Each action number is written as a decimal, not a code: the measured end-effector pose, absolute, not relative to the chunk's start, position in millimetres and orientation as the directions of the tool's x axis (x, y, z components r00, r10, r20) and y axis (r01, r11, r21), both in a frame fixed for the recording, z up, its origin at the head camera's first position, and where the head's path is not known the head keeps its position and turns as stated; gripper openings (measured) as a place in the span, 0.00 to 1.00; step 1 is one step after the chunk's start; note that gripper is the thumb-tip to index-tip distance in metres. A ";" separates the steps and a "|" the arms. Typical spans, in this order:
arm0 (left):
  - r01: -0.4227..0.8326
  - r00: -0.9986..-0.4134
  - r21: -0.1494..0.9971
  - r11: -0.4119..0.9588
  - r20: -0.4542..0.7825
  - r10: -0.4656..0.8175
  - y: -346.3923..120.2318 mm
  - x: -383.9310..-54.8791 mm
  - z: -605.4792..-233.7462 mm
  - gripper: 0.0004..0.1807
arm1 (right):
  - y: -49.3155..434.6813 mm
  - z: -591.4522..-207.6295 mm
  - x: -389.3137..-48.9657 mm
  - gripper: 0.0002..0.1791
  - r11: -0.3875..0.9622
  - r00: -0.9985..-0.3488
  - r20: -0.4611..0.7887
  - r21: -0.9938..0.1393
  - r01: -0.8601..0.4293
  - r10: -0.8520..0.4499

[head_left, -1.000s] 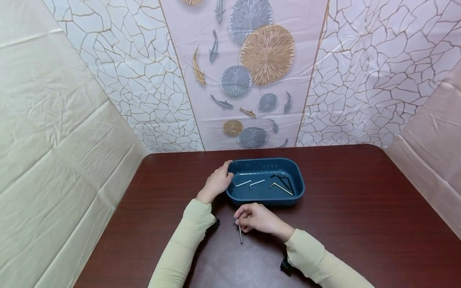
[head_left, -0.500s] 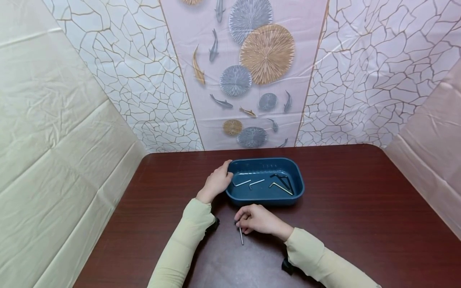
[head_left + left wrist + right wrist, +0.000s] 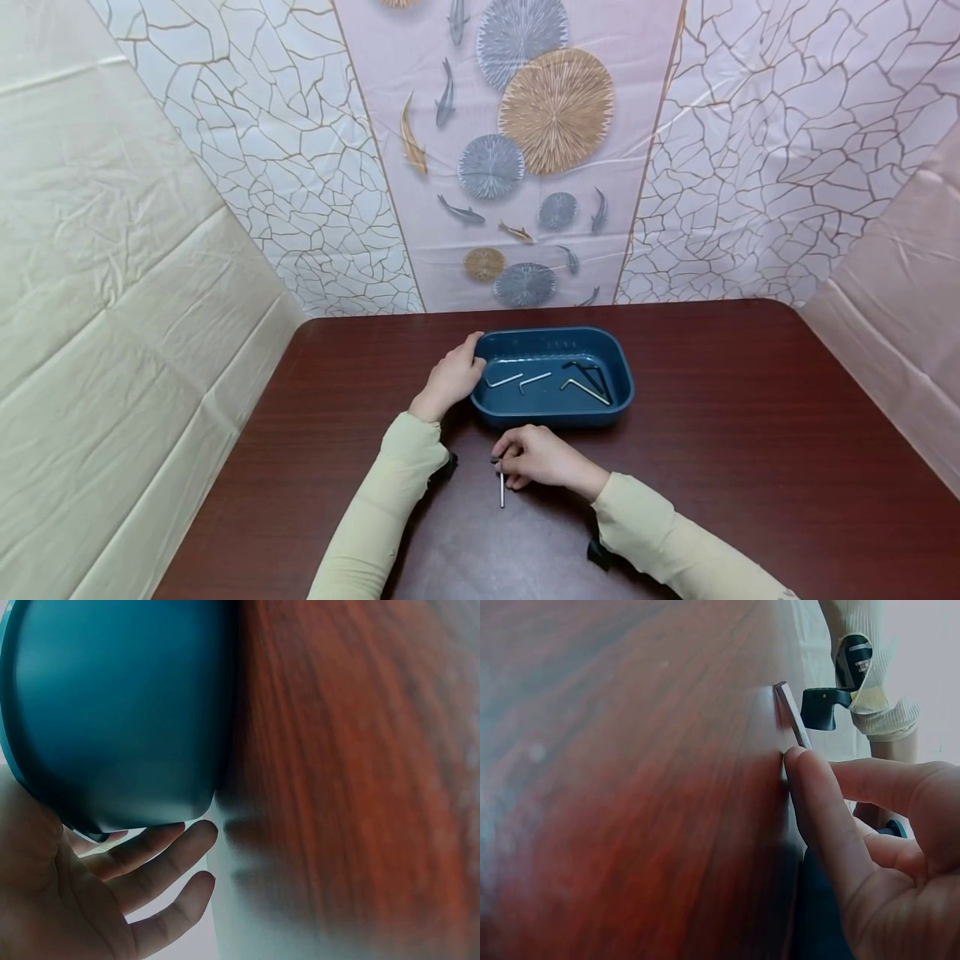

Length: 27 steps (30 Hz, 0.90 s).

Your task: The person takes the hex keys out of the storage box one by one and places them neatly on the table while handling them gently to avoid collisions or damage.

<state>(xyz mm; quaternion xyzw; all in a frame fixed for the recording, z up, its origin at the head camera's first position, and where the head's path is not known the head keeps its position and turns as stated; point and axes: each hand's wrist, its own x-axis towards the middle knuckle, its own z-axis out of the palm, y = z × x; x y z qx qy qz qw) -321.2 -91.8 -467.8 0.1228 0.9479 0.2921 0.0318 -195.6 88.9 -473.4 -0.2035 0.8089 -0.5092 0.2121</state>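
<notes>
A blue rectangular plastic tub (image 3: 551, 415) stands on the dark red-brown table. My left hand (image 3: 452, 379) holds its left end, the thumb at the rim; in the left wrist view the fingers (image 3: 161, 866) curve along the tub's outer wall. Just in front of the tub, my right hand (image 3: 542, 457) pinches a hex key (image 3: 502, 490) between thumb and fingertips. Its long arm points toward me, low over the table. In the right wrist view part of the hex key (image 3: 791, 712) sticks out past the fingertips, while the rest is hidden by the hand.
Inside the tub lie two silver hex keys (image 3: 535, 382), a brass-toned hex key (image 3: 587, 392) and dark ones (image 3: 597, 377) at its right end. A patterned cloth backdrop (image 3: 517, 208) hangs behind the table (image 3: 720, 417), with cloth at both sides.
My right hand has shifted very slightly to the right, and the hex key's angle has wavered a little. The left hand and the tub have stayed in place.
</notes>
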 end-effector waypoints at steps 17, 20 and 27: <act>0.213 -0.969 0.581 0.786 0.020 0.248 -92.5 -320.9 -469.1 0.29 | 88.2 -473.3 -196.1 0.05 0.429 -0.839 -0.120 -0.892 -0.143 -0.530; 0.217 -0.968 0.581 0.785 0.024 0.250 -92.3 -321.2 -469.1 0.29 | 88.2 -473.0 -196.2 0.05 0.433 -0.842 -0.115 -0.889 -0.149 -0.527; 0.218 -0.967 0.579 0.786 0.021 0.253 -92.3 -321.7 -470.1 0.29 | 88.9 -473.5 -195.5 0.05 0.435 -0.844 -0.127 -0.890 -0.134 -0.521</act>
